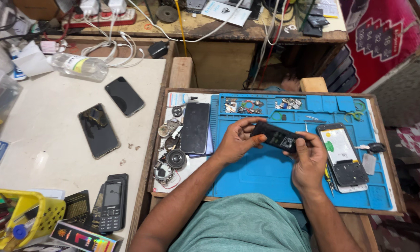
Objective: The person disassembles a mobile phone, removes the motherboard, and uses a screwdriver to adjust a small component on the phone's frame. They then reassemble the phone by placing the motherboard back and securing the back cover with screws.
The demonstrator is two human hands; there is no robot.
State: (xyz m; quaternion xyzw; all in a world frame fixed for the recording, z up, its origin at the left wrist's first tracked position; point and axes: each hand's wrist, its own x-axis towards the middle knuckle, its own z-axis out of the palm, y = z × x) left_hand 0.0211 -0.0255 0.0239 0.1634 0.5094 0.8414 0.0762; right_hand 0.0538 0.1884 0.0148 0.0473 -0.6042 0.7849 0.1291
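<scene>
Both hands (238, 140) (308, 156) raised, fingers apparently curled.

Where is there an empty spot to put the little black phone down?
The blue rubber mat is bare under both hands, between the left hand and the opened white phone. The white table is bare left of the two black smartphones. Crowded: the mat's top trays of small parts and the strip of round speakers.

even, bright daylight, soft shadows, mild glare on the white table (42, 154), wide-angle bending at edges
</scene>
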